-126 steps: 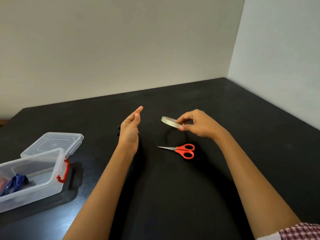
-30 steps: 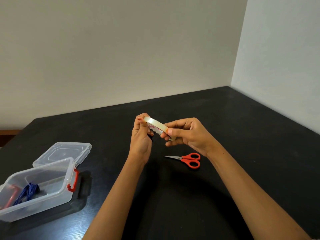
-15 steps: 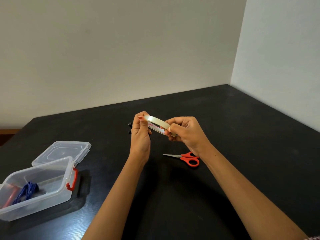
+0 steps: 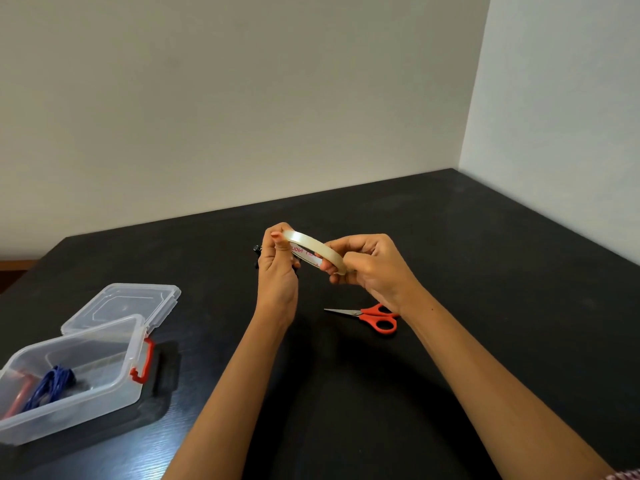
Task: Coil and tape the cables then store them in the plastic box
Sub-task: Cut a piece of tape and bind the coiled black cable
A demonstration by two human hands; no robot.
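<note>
A roll of clear tape (image 4: pixel 313 249) is held above the black table between both hands. My right hand (image 4: pixel 370 268) grips its right side. My left hand (image 4: pixel 277 268) pinches its left edge with thumb and fingertip. A black cable (image 4: pixel 257 252) lies on the table just behind my left hand, mostly hidden. The clear plastic box (image 4: pixel 114 358) with red latches stands open at the lower left, with a coiled blue cable (image 4: pixel 52 386) and something red inside.
Orange-handled scissors (image 4: pixel 375 315) lie on the table under my right wrist, blades pointing left. The box lid (image 4: pixel 121 303) lies flat behind the box. Walls meet at the table's far right corner.
My left hand, open and apart 4.2 s ago, has come to the tape roll and pinches its edge. Both hands have risen slightly with the roll over the last second.
</note>
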